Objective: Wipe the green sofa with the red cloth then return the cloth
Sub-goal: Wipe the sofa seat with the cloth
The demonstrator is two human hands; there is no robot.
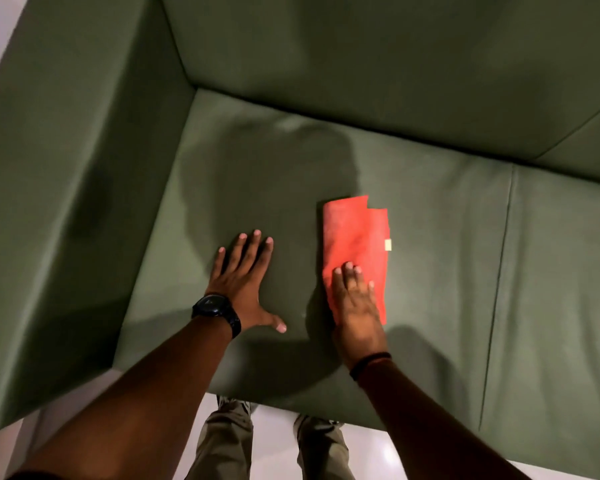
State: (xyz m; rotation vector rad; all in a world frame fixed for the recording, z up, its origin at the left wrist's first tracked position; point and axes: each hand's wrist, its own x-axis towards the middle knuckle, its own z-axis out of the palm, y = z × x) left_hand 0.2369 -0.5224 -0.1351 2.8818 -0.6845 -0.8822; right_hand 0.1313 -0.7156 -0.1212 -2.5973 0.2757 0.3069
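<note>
The green sofa [430, 258] fills the view, and I look down on its left seat cushion. A folded red cloth [355, 237] with a small pale tag lies flat on that cushion, long side running away from me. My right hand [355, 306] lies palm down on the near half of the cloth, fingers together and pressing it onto the seat. My left hand [245, 282] rests flat on the bare cushion to the left of the cloth, fingers spread, holding nothing. A black watch sits on the left wrist.
The sofa's left armrest [59, 209] rises at the left and the backrest [378, 57] at the top. A seam [499, 271] divides off the right cushion. My legs [271, 441] stand on a pale floor [388, 455] at the sofa's front edge.
</note>
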